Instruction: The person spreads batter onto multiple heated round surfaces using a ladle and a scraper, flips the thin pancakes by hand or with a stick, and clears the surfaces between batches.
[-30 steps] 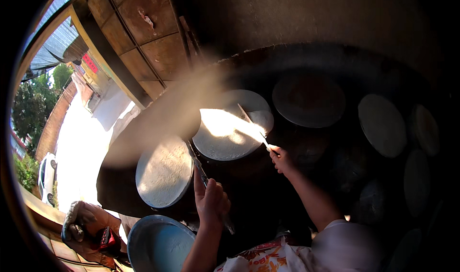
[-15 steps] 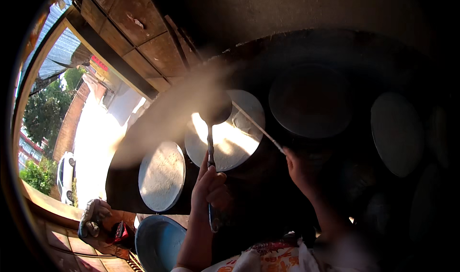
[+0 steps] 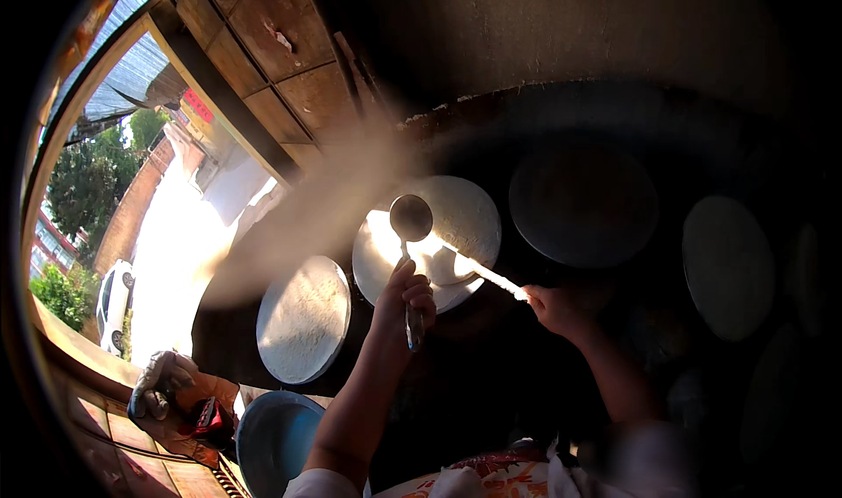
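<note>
Dark stove top [image 3: 226, 336]: spreading across the middle and right, carrying several round pans; its right side is fading into shadow.
Sunlit yard [image 3: 175, 261]: showing through the framed opening at left.
Centre pan [image 3: 460, 222]: resting on the stove top before the person, bearing a pale batter layer, partly lit by sun.
Dark round pan [image 3: 583, 204]: lying just right of the centre pan.
Right pan [image 3: 728, 268]: standing farther right, its surface showing pale.
Left pan [image 3: 303, 318]: lying just left of the centre pan, bearing a pale, speckled layer.
Blue basin [image 3: 254, 437]: standing at lower left, beside the left forearm.
Ladle [image 3: 410, 217]: extending over the centre pan, bowl foremost; contact is not showing clearly.
Left hand [image 3: 406, 292]: its fingers are gripping the ladle's handle.
Pale stick [image 3: 487, 276]: slanting across the centre pan's right side.
Right hand [image 3: 554, 309]: its fingers are closing around the pale stick's near end.
</note>
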Motion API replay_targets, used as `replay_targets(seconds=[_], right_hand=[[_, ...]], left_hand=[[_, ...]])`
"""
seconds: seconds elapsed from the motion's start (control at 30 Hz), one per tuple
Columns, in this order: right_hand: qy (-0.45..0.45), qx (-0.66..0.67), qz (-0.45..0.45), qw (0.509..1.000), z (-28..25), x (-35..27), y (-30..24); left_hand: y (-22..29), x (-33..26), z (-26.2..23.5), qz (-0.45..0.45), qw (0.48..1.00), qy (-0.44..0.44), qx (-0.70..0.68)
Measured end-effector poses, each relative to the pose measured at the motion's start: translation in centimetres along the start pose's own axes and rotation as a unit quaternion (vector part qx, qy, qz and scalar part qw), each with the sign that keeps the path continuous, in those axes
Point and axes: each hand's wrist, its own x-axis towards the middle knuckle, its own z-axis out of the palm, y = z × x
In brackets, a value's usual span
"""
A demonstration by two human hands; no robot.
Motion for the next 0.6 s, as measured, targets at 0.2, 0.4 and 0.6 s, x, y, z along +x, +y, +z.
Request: replay_targets(seconds=[0.2, 0.4, 0.6], right_hand=[[0.052, 0.185, 0.161, 0.968, 9.1, -6.3, -3.4], [0.087, 0.086, -0.012, 0.992, 7.4, -4.4, -8.6], [0.021, 0.135, 0.122, 0.983, 6.0, -2.1, -1.9]], left_hand=[[-1.5, 1.9, -6.2, 0.105, 0.988, 0.106, 0.039], [-5.2, -2.0, -6.3, 0.024, 0.961, -0.061, -0.269], [-3.8, -7.1, 0.3, -0.013, 0.913, -0.228, -0.338]])
